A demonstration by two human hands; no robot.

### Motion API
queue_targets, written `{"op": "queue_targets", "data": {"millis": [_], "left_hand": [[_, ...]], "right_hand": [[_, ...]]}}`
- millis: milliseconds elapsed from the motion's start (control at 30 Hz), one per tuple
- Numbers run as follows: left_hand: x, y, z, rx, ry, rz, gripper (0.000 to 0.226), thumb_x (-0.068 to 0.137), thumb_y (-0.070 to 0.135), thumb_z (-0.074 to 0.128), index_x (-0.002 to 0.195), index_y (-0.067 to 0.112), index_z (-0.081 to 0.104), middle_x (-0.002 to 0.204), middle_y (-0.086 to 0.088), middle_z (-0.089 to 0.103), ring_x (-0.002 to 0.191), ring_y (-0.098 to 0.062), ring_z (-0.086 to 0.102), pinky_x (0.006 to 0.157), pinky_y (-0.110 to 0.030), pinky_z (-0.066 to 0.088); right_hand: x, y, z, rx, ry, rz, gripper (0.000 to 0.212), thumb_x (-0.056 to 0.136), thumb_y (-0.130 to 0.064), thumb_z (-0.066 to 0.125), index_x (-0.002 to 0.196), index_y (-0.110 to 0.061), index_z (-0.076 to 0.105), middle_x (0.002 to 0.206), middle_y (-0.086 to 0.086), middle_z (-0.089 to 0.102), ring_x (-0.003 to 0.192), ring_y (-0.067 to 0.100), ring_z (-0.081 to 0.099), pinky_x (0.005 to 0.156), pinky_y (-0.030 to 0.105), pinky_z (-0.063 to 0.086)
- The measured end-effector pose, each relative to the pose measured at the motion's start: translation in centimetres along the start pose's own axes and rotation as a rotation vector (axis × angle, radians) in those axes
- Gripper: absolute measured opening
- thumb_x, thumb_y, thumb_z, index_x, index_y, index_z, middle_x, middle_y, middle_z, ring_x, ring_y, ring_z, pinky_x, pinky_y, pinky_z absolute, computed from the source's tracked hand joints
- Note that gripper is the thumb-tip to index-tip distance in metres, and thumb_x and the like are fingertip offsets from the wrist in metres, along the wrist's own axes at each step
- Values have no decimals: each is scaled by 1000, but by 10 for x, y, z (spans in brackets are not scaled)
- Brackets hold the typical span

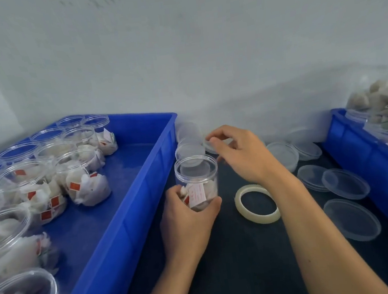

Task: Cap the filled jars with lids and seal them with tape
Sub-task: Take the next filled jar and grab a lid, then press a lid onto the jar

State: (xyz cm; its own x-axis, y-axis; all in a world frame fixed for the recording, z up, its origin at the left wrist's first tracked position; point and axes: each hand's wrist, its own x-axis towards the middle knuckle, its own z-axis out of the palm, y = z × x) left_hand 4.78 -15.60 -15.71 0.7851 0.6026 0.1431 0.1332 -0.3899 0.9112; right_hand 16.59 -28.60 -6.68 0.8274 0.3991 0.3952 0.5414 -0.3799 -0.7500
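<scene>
The left hand (186, 217) grips an uncapped clear jar (197, 182) by its lower part, holding it upright on the dark worktop (249, 261) just beside the left blue crate (133, 216); the jar holds white sachets with red labels; the right hand (239, 153) pinches a clear lid (210, 146) by its edge, just behind the jar and beside a stack of lids (188, 135); a tape roll (257, 204) lies flat near the right forearm; loose lids (351, 218) lie scattered to the right; filled open jars (83, 181) stand in the left crate.
</scene>
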Motion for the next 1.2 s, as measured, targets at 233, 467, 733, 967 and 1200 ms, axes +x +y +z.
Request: {"op": "queue_targets", "data": {"millis": [233, 467, 733, 967, 1200], "left_hand": [[-1, -3, 4, 0, 21, 25, 69, 62, 64, 87, 116, 47, 48, 107, 27, 61, 95, 14, 56, 68, -11, 39], [0, -8, 5, 3, 24, 39, 74, 64, 64, 87, 125, 44, 48, 112, 25, 60, 100, 11, 56, 73, -14, 42], [-1, -8, 4, 10, 7, 37, 76, 67, 61, 88, 128, 40, 49, 115, 23, 60, 102, 7, 57, 74, -18, 45], [-1, -5, 3, 19, -17, 23, 78, 66, 62, 89, 129, 38, 51, 118, 22, 61, 105, 1, 60, 82, -28, 52], [-4, -4, 2, 37, -84, 50, 79, 66, 65, 89, 130, 38, 50, 115, 24, 59, 105, 4, 59, 86, -28, 54]], "right_hand": [[13, 49, 46, -99, -102, 61, 21, 100, -19, 65, 116, -30, 73, 111, -14, 74, 101, 3, 67, 92, 28, 56], [9, 66, 63, -627, -247, -12, 15, 100, -33, 53, 105, -25, 64, 104, -6, 63, 102, 23, 57, 81, 40, 53], [8, 64, 40, -369, -106, 30, 26, 98, -9, 58, 83, -31, 58, 88, -9, 59, 90, 20, 57, 72, 36, 46], [14, 45, -1, -118, 60, 118, 18, 107, -15, 51, 96, -29, 55, 92, -13, 72, 89, 9, 62, 72, 25, 44], [8, -10, -47, 84, 128, 22, 26, 111, -8, 37, 109, -15, 62, 80, -4, 70, 79, 14, 64, 81, 35, 54]]}}
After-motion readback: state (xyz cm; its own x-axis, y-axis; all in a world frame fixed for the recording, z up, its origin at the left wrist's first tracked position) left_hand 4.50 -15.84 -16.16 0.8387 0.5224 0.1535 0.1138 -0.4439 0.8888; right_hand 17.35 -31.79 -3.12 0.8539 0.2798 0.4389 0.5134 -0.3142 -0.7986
